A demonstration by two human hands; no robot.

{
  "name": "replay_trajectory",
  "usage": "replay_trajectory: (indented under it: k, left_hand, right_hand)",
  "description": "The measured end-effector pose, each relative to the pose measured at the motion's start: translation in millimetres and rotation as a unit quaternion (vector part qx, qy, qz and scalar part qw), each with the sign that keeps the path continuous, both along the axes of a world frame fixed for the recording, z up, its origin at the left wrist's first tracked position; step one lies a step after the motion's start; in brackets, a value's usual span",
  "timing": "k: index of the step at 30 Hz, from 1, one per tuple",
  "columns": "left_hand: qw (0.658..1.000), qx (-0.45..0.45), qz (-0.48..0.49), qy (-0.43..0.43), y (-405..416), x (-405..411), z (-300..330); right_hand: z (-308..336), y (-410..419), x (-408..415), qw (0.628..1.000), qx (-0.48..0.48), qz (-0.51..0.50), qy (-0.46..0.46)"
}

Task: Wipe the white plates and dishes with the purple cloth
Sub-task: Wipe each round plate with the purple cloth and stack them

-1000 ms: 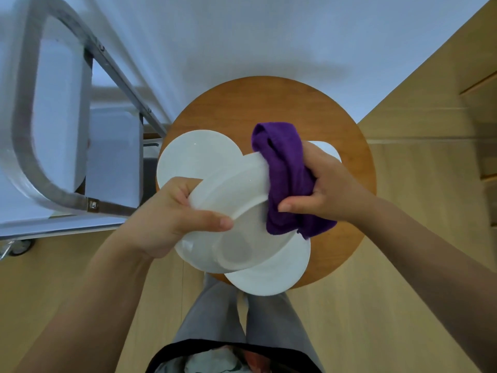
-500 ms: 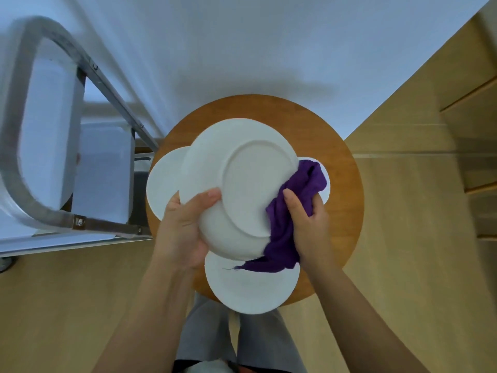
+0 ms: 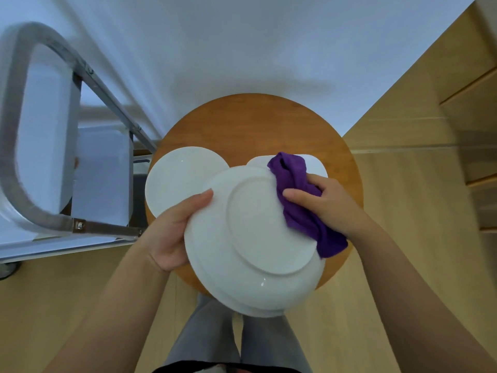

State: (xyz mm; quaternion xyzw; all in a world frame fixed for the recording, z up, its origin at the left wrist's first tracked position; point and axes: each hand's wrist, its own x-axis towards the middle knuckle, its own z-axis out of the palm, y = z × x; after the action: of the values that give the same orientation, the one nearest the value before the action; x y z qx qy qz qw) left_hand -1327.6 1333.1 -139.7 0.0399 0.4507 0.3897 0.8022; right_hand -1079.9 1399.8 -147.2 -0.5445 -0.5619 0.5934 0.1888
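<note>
Far left: metal chair frame [image 3: 40, 125], idle. 
Left on round wooden table [image 3: 255, 122]: flat white plate [image 3: 180, 179], resting, partly overlapped by held plate. 
Left hand [image 3: 174, 232]: fingers curled over left rim of upturned white plate [image 3: 252, 243], underside facing up, raised above table. 
Right hand [image 3: 330, 205]: clenched around bunched purple cloth [image 3: 301, 203], pressed on plate's right rim. 
Far right, behind cloth: further white dish [image 3: 316, 166], mostly hidden. 
Step judged: wiping underside. 
Next move likely: sweep cloth round foot ring, steady grip, then swap plates.
</note>
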Motion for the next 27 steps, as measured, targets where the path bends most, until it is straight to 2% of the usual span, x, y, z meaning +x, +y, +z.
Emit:
replay_trajectory:
  k: [2,6,10,14,16,19,21,24,27]
  left_hand:
    - [0.999,0.012,0.032,0.019,-2,5,2]
    - [0.993,0.063,0.087,0.046,-2,22,5]
    - [0.984,0.136,0.079,0.083,0,49,5]
    - [0.976,0.157,0.073,0.133,-3,71,3]
    - [0.972,0.162,0.064,0.159,-4,73,-1]
    - [0.971,0.159,0.059,0.17,-2,56,-5]
    - [0.971,0.164,0.049,0.165,-4,40,-4]
    - [0.977,0.163,0.028,0.134,-14,30,-2]
    - [0.979,0.164,-0.031,0.119,-26,39,0]
  right_hand:
    - [-5,-5,-3,0.999,0.002,-0.038,-0.022]
    - [-20,-33,-22,0.986,-0.003,-0.168,-0.002]
    - [-31,-56,-46,0.949,-0.024,-0.315,-0.013]
    - [-29,-67,-70,0.927,-0.041,-0.374,-0.002]
    - [-26,-70,-77,0.93,-0.036,-0.365,-0.025]
    - [-21,-68,-65,0.957,-0.012,-0.268,-0.107]
    - [-13,-59,-50,0.96,0.021,-0.238,-0.147]
    - [-6,-27,-42,0.957,0.05,-0.263,-0.111]
    - [-5,0,-57,0.973,0.051,-0.191,-0.122]
